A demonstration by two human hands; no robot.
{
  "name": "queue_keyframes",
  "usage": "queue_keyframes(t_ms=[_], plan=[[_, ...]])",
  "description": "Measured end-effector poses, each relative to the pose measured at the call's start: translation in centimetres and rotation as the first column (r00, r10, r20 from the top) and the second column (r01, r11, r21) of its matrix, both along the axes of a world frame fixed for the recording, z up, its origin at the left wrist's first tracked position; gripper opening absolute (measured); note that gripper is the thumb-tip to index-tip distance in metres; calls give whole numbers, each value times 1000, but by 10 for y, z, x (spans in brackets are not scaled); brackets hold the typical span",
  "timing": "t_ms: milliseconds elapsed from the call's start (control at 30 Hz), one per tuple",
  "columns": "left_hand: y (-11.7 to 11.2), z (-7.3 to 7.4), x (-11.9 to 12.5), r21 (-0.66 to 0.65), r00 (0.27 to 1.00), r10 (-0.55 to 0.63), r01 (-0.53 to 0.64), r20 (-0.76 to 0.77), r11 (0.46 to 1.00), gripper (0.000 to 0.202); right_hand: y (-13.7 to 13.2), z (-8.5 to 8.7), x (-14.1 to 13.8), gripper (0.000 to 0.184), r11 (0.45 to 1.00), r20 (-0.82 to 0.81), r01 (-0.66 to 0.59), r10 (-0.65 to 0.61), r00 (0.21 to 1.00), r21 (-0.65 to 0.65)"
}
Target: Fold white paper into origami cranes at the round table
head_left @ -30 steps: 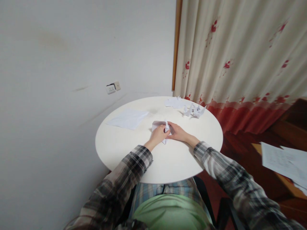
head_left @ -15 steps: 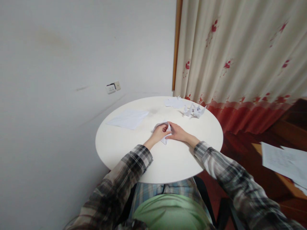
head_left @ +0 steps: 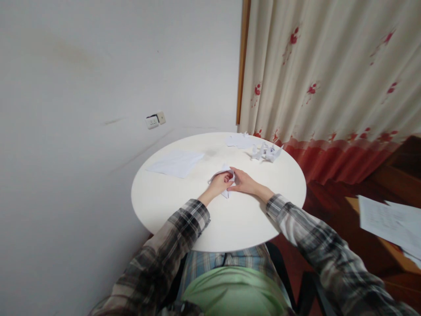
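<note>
Near the middle of the round white table (head_left: 164,206) lies a folded piece of white paper (head_left: 225,194), with points showing above and below my hands. My left hand (head_left: 219,183) curls over its left side, fingers bent and pressed on the paper. From the right, my right hand (head_left: 244,181) grips the paper's right edge between thumb and fingers. Both hands meet around it, so most of the folds are hidden.
Sheets of white paper (head_left: 177,163) lie at the table's left. Several folded paper figures (head_left: 268,152) stand at the back right, beside more flat paper (head_left: 238,140). Written sheets (head_left: 388,219) rest on a wooden surface to the right. A wall (head_left: 82,153) borders the left.
The fingers of my left hand have shifted slightly on the folded paper, and a bit more of its upper point shows. My right hand stays nearly in place.
</note>
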State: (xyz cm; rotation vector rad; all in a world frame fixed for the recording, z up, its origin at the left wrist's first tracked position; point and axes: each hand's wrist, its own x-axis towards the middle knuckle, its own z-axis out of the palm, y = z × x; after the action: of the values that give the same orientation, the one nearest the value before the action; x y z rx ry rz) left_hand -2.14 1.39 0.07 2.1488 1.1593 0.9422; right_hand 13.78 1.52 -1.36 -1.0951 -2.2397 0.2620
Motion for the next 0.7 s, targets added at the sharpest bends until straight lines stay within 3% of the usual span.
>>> queue_keyframes(t_ms=[433,700], plan=[[6,-6,-1,215,973,47,3,-225,977,15,3,-1,-1,94,1000,-3,-12,12,1000,3],[-8,6,-1,272,962,126,-57,-243,961,25,3,-1,-2,91,999,-36,-45,45,998,17]])
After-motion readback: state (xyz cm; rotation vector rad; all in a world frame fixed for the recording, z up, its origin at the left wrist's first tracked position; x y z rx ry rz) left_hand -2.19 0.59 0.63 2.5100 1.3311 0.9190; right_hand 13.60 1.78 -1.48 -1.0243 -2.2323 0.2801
